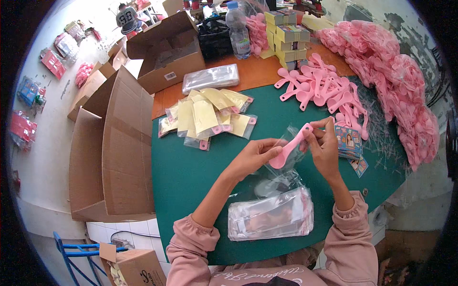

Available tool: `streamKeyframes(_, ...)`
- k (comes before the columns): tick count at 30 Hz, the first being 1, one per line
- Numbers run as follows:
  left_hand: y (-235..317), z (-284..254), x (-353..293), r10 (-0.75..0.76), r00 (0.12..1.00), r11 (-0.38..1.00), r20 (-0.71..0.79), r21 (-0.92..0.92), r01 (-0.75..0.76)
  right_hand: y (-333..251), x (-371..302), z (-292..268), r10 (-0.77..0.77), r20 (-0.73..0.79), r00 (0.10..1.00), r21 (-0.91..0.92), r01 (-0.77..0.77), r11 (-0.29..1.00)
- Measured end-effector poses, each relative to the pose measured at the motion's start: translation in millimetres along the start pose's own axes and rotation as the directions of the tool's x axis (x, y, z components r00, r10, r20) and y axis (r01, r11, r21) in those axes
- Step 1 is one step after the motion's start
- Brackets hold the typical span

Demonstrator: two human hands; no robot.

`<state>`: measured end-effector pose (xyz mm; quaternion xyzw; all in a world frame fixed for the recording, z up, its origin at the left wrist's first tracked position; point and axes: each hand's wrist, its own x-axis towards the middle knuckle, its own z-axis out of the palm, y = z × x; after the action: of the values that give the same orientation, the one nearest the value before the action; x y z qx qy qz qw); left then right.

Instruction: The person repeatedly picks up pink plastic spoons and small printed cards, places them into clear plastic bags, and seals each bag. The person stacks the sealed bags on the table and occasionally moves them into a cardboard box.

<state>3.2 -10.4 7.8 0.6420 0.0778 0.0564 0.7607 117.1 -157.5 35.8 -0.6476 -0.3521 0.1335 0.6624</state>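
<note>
Head view: pink spoon (290, 149) was above middle of green mat (191, 186). Your right hand (325, 147) pinched its handle end; left hand (256, 156) pinched clear bag (293, 160) by bowl, likely steadying film. Bag stack (271, 215) lay at mat's near edge, loose spoons (318, 85) far right, probably for easy reach.

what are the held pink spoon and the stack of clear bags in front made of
The pink spoon looks like moulded plastic: evenly coloured, smooth, with a soft sheen. The clear bags seem thin, glossy plastic film, see-through with bright creases; exact plastic unclear.
</note>
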Motion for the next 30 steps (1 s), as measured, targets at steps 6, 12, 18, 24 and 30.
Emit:
streamKeyframes(6,11,-6,-3,-0.176,0.966,0.984,0.19,0.054,0.169,3,1,-5,-0.118,0.02,0.993,-0.055,0.119,0.991)
streamKeyframes(12,16,-4,-5,-0.048,0.994,0.998,0.098,-0.04,0.052,1,4,-8,-0.272,0.333,0.903,-0.051,0.305,0.951)
streamKeyframes(18,22,-9,-11,-0.056,0.995,0.997,0.082,-0.038,0.06,-21,14,-24,-0.234,0.475,0.849,-0.203,0.364,0.909)
streamKeyframes(24,29,-11,-6,-0.128,0.992,0.99,0.022,-0.053,0.129,-3,4,-119,0.198,-0.411,0.89,-0.906,-0.423,0.023)
streamKeyframes(30,27,-13,-8,-0.162,0.986,0.987,0.034,0.005,0.162,5,9,-131,0.096,-0.428,0.899,-0.897,-0.435,0.076)
